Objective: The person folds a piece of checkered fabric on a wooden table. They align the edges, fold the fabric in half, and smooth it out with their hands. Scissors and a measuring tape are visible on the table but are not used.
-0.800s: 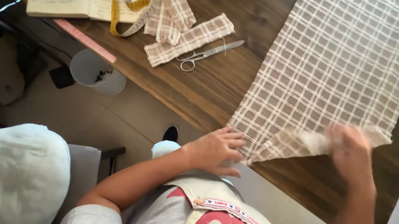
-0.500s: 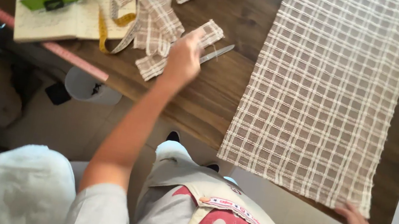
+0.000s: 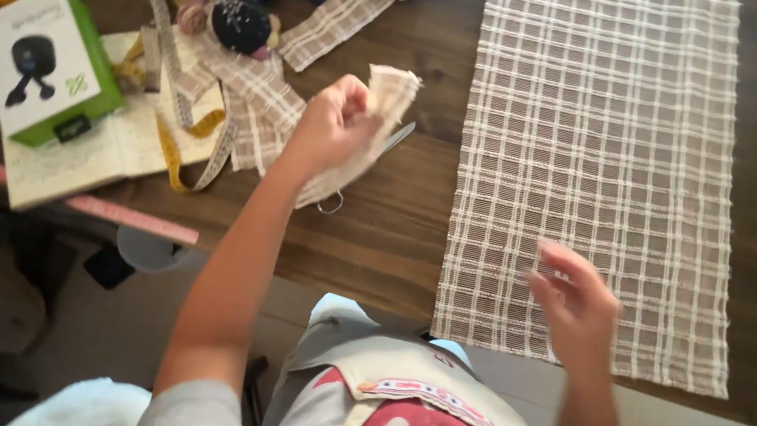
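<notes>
My left hand (image 3: 332,125) is lifted over the dark wooden table (image 3: 395,236) and grips a checked fabric strip (image 3: 379,112), which hangs down from the fist. Under the strip lie scissors (image 3: 387,148), mostly hidden, with one handle loop showing. My right hand (image 3: 576,305) hovers open, fingers spread, over the near edge of a large beige checked cloth (image 3: 605,127) that lies flat on the table's right half.
More checked strips (image 3: 260,98), a yellow measuring tape (image 3: 194,128) and a dark pincushion (image 3: 239,22) lie left of my left hand. A green and white box (image 3: 43,64) rests on an open booklet (image 3: 105,149). A pink ruler (image 3: 57,198) lines the table's near left edge.
My left hand reached left across the table and has picked up a checked strip. The folded cloth corner now lies flat. My right hand rose from the table edge to above the cloth.
</notes>
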